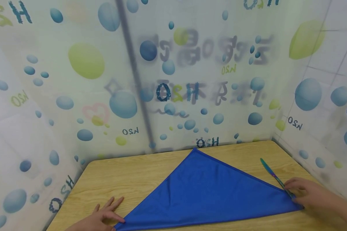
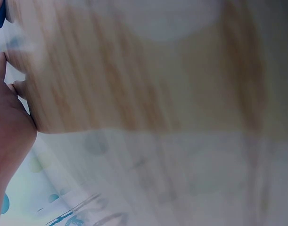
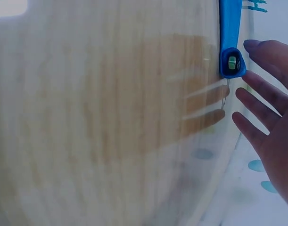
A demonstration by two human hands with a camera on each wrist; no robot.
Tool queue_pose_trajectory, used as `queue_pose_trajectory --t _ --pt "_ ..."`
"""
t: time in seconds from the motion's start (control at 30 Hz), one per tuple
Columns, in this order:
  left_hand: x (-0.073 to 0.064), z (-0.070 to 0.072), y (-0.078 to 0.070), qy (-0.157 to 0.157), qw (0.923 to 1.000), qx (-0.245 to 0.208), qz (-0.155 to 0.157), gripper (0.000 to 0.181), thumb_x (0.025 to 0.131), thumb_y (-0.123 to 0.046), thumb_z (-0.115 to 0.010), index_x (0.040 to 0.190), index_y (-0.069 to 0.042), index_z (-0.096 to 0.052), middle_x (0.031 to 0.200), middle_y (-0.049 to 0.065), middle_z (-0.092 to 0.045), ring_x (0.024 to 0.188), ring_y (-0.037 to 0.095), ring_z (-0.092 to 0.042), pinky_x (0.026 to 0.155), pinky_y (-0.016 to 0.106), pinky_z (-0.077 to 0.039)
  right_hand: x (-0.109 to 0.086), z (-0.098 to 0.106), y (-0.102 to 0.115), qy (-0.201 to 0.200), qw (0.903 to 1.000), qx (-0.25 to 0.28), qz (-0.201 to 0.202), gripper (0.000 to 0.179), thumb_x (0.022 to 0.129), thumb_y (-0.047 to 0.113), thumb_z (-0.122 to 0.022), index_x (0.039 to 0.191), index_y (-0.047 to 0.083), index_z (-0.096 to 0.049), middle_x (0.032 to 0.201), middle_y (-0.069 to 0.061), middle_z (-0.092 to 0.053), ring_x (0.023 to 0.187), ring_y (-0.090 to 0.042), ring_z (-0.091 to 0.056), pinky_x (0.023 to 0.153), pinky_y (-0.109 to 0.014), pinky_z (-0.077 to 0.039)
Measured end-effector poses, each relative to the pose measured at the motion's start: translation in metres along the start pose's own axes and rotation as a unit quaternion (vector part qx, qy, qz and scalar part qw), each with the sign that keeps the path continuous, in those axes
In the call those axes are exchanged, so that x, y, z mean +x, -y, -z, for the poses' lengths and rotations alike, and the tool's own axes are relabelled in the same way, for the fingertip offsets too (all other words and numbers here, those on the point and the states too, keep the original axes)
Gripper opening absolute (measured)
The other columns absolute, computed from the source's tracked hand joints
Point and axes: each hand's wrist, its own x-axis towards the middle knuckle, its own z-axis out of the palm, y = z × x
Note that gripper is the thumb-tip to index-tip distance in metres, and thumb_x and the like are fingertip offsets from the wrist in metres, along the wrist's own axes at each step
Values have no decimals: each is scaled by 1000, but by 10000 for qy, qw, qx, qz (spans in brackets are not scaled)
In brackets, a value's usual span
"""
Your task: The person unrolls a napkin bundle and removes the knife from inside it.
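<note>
A shiny blue cloth [image 1: 211, 195], folded into a wide triangle, lies on the wooden table with its peak near the far edge. At its left corner my left hand [image 1: 99, 219] pinches the cloth between index finger and thumb, other fingers spread. Over the right corner hovers my right hand [image 1: 312, 195]; in the right wrist view its fingers [image 3: 259, 115] are spread and fairly straight beside the cloth's rolled end [image 3: 232, 63]. A rainbow-coloured table knife [image 1: 270, 170] lies by that corner, its handle end partly under the right fingers. Whether they touch it is unclear.
The pale wooden table [image 1: 124, 173] has rounded far corners. White curtains [image 1: 191, 96] printed with blue and green dots hang right behind it and along both sides.
</note>
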Motion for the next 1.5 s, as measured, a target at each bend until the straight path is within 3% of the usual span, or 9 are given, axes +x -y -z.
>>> queue_pose_trajectory --t 0.13,0.37,0.5,0.67,0.83,1.1,1.2,1.37,1.5 --pt "0 0 1 14 10000 83 -48 30 92 -9 -47 120 -8 -58 141 25 17 105 -29 13 70 62 32 5 1 -3 2 9997 132 193 28 75 23 -72 102 21 -64 103 9 -56 93 5 -48 66 -20 -45" --pt "0 0 2 17 10000 -57 -22 30 92 -9 -47 120 -7 -57 142 22 17 114 -10 24 70 61 32 14 6 -6 468 9977 133 -481 26 76 34 -69 100 26 -64 100 11 -56 90 -1 -51 67 -24 -46" --pt "0 1 1 18 10000 -56 -16 30 92 -10 -48 120 -7 -57 142 22 17 114 -11 24 70 61 33 20 8 -9 697 9943 382 -710 27 77 35 -67 101 22 -65 99 11 -56 87 -1 -51 67 -24 -46" --pt "0 1 -1 16 10000 40 -59 30 91 -11 -48 120 -7 -57 142 24 16 106 -30 11 70 63 31 26 9 -15 700 9933 886 -228 28 79 25 -67 103 13 -65 97 7 -57 82 -2 -50 64 -23 -46" --pt "0 1 -2 46 9999 61 -75 31 91 -10 -49 120 -7 -57 141 25 17 105 -32 10 71 63 30 29 11 -17 755 9900 1189 90 26 79 14 -67 104 9 -65 97 4 -59 83 -3 -51 63 -24 -45" --pt "1 2 1 52 9998 79 -147 30 91 -10 -49 120 -8 -58 142 24 15 112 -22 18 69 64 30 33 13 -13 1114 9828 1254 -772 35 75 23 -70 106 9 -65 103 -6 -59 87 -3 -53 68 -22 -45" --pt "-1 1 1 59 9999 -110 -105 31 91 -9 -49 120 -7 -57 146 15 12 116 -5 27 70 62 32 36 13 -14 1241 9778 1359 -1005 37 74 23 -71 107 8 -64 106 -10 -59 90 -8 -56 70 -22 -45" --pt "-10 -4 2 268 9978 -609 54 34 92 -7 -47 126 -2 -49 148 0 0 115 -19 7 80 67 21 41 12 -19 1378 9738 1466 -1060 38 76 22 -70 109 5 -62 108 -13 -60 92 -7 -57 72 -21 -45" --pt "-13 -4 4 481 9962 -723 -107 36 93 -4 -43 129 0 -44 146 -14 -10 116 -20 -4 85 71 7 42 11 -20 1368 9759 1359 -1020 37 78 22 -68 110 6 -62 109 -13 -59 93 -11 -57 71 -21 -45"
